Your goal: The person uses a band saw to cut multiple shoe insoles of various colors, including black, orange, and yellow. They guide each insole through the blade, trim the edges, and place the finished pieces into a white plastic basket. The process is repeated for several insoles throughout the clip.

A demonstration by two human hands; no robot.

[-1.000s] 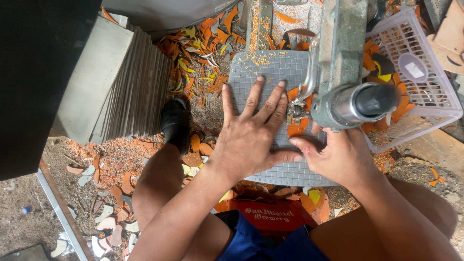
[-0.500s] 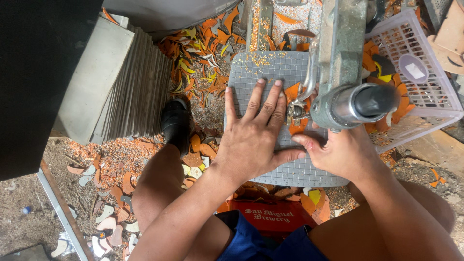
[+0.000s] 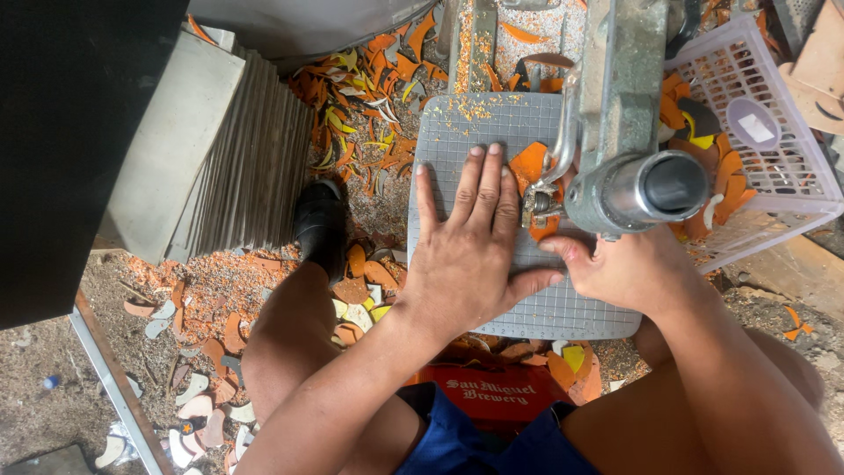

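Left hand [image 3: 462,255] flat, fingers [image 3: 485,189] spread on grey sheet [image 3: 466,132], long axis running away; right hand [image 3: 620,268] nearer cutter head [image 3: 615,185], apparently pinching sheet's edge.

Daylight falls on a dirt floor [image 3: 53,352] littered with orange, white and yellow offcuts [image 3: 369,79]. A stack of grey sheets [image 3: 237,167] leans left; a pale lattice basket [image 3: 782,167] sits right.
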